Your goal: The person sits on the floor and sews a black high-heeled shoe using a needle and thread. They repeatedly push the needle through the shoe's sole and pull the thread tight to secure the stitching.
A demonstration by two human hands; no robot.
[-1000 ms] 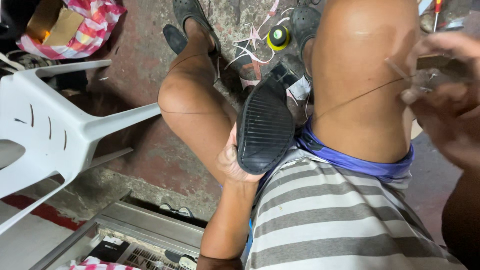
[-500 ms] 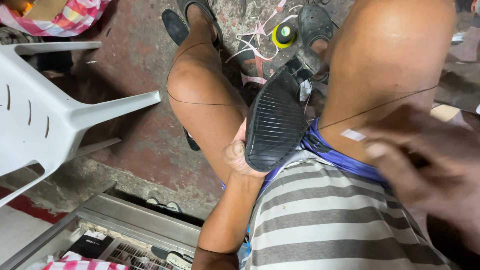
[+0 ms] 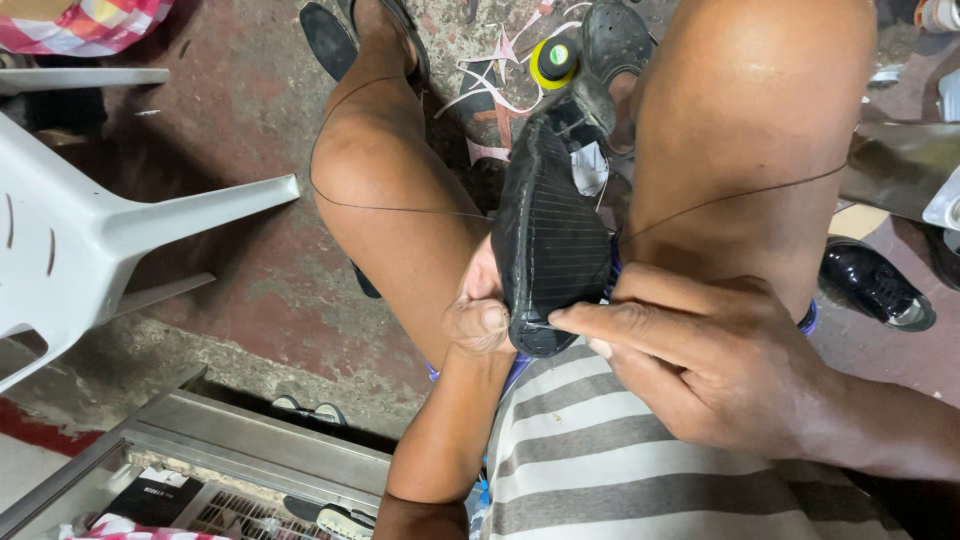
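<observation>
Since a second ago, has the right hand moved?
Yes. The right hand has come in from the right edge, beyond the knee, to the near end of the black shoe sole, its fingertips now at the sole's edge opposite the left hand.

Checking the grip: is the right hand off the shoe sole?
No. The right hand has its fingers on the black shoe sole.

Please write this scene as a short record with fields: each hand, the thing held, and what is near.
left hand: grips the edge of the shoe from the left
right hand: fingertip pressed on the shoe's near end
shoe: black, ribbed sole facing up, between the knees
thread: thin, dark, running across both thighs to the shoe
nearby: white plastic chair, yellow-rimmed round lid, shiny black shoe on the floor
</observation>
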